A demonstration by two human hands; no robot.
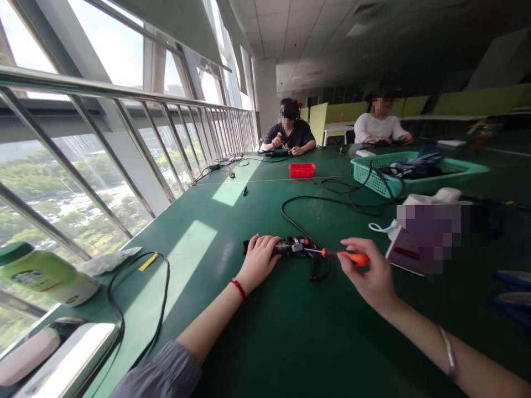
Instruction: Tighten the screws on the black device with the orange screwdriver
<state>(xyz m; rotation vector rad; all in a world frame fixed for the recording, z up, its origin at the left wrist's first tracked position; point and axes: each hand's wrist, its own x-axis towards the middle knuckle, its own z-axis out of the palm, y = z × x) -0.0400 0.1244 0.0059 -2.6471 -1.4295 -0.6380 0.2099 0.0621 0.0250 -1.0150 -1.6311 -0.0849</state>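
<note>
A black corded power tool (297, 247) lies on the green table, with some of its inner parts exposed; its exact kind is unclear. My left hand (261, 253) is wrapped over its left part and presses it to the tabletop. In my right hand (369, 272) is a screwdriver (359, 258) with an orange and black handle, pinched between thumb and fingers. Its thin shaft points left, and the tip meets the tool's middle. A short black handle-like part (314, 270) juts toward me beneath the shaft. The tool's far left end is partly covered by my fingers.
A black cable (286, 202) loops toward a teal basket (373, 185) of dark items. A red tray (302, 170) stands farther back. On the left are a green bottle (37, 276), a looped cord (168, 276) and a railing (124, 99). Two people sit across the table.
</note>
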